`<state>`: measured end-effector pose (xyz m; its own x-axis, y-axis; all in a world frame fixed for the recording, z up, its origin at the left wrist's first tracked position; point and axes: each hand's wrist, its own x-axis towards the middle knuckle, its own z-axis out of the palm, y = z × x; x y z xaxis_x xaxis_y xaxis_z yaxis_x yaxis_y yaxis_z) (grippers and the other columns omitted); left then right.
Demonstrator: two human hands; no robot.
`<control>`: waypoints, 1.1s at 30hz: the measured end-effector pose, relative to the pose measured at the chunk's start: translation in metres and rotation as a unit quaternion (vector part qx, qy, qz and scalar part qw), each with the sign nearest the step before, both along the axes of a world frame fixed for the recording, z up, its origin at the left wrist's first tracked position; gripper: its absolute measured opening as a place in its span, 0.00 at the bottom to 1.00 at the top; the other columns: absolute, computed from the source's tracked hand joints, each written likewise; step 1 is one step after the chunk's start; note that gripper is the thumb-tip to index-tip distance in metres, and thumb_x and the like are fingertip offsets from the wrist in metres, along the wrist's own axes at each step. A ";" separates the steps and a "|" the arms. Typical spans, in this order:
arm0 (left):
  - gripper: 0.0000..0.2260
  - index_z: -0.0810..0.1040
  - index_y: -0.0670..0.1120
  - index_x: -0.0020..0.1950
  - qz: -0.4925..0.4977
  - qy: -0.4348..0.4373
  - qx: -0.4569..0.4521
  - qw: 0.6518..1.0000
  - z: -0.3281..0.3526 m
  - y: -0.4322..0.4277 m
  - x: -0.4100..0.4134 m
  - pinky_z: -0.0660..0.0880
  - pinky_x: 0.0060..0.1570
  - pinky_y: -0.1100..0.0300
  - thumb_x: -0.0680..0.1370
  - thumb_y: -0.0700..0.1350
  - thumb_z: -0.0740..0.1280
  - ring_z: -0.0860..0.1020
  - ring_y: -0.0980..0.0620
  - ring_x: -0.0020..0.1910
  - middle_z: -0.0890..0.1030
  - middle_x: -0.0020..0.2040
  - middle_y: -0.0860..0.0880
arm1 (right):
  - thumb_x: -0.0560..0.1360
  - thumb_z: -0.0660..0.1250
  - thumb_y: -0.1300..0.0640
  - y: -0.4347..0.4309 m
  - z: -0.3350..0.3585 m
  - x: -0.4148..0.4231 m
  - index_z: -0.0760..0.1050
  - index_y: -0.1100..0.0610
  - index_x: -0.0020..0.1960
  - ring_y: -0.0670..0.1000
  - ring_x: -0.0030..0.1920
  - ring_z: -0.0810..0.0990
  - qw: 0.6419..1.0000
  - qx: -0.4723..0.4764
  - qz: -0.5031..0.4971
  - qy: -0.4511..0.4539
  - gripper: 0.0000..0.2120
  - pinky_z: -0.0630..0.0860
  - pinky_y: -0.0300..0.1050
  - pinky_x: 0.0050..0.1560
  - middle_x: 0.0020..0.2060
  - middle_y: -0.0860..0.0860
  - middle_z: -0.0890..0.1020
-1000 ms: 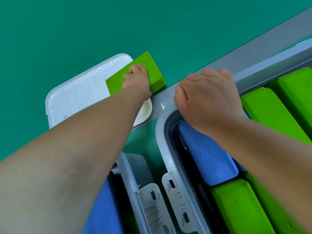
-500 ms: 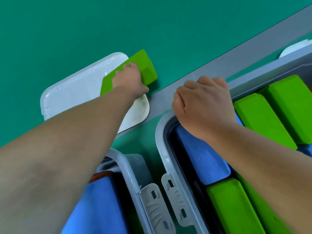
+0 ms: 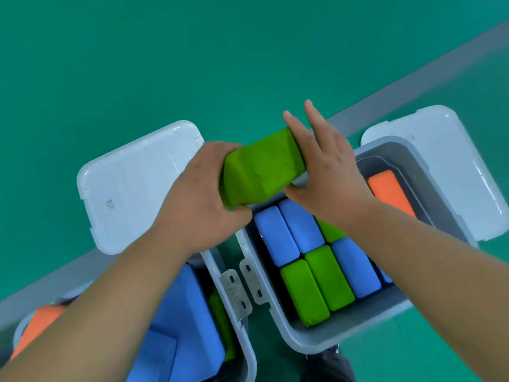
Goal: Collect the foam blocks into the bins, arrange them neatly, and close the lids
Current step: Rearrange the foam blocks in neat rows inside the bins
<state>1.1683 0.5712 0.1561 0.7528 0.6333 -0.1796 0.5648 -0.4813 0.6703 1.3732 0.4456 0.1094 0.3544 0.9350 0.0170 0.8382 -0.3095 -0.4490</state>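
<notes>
A green foam block (image 3: 261, 168) is held in the air above the gap between two grey bins. My left hand (image 3: 198, 199) grips its left end with curled fingers. My right hand (image 3: 325, 172) lies against its right end, fingers straight and thumb under the block. The right bin (image 3: 347, 340) holds blue and green blocks packed side by side and an orange block (image 3: 388, 188) at its far end. The left bin (image 3: 245, 332) holds blue blocks (image 3: 187, 321), a green one at its edge and an orange one (image 3: 41, 321), partly hidden by my left arm.
Two white lids lie open on the green floor behind the bins, one at left (image 3: 132, 183) and one at right (image 3: 451, 161). A grey stripe (image 3: 413, 86) crosses the floor diagonally. Latches (image 3: 242, 288) stick out where the bins face each other.
My left hand lifted the green block off the left lid and brought it toward me over the bins. My right hand left the right bin's rim and now meets the block's right end.
</notes>
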 end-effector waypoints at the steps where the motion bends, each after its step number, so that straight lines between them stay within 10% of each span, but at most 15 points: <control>1: 0.31 0.72 0.57 0.68 -0.012 -0.010 -0.034 0.999 0.015 -0.012 0.004 0.70 0.49 0.68 0.67 0.43 0.75 0.76 0.60 0.55 0.76 0.60 0.59 | 0.67 0.74 0.49 -0.017 0.022 0.005 0.56 0.50 0.84 0.59 0.80 0.61 1.000 0.011 0.021 -0.010 0.49 0.61 0.61 0.77 0.84 0.52 0.54; 10: 0.32 0.65 0.54 0.80 -0.140 -0.032 -0.096 0.985 0.026 -0.120 0.060 0.66 0.72 0.57 0.76 0.48 0.69 0.69 0.55 0.73 0.71 0.73 0.55 | 0.67 0.78 0.44 -0.200 0.092 0.019 0.70 0.54 0.65 0.50 0.60 0.71 0.983 -0.050 -0.150 0.097 0.33 0.67 0.42 0.59 0.57 0.49 0.73; 21: 0.19 0.72 0.49 0.71 -0.060 0.181 -0.130 0.973 -0.090 -0.251 0.165 0.77 0.59 0.51 0.81 0.48 0.67 0.78 0.50 0.61 0.78 0.65 0.51 | 0.66 0.80 0.44 -0.359 0.038 0.091 0.67 0.51 0.63 0.50 0.58 0.70 0.890 -0.054 -0.418 0.174 0.33 0.70 0.49 0.56 0.55 0.46 0.68; 33: 0.30 0.69 0.47 0.74 -0.166 0.256 0.122 0.945 -0.147 -0.274 0.287 0.76 0.56 0.42 0.72 0.36 0.68 0.72 0.37 0.61 0.70 0.70 0.43 | 0.70 0.74 0.45 -0.393 0.013 0.153 0.67 0.52 0.66 0.54 0.57 0.70 0.904 -0.062 -0.377 0.189 0.30 0.72 0.52 0.58 0.54 0.48 0.69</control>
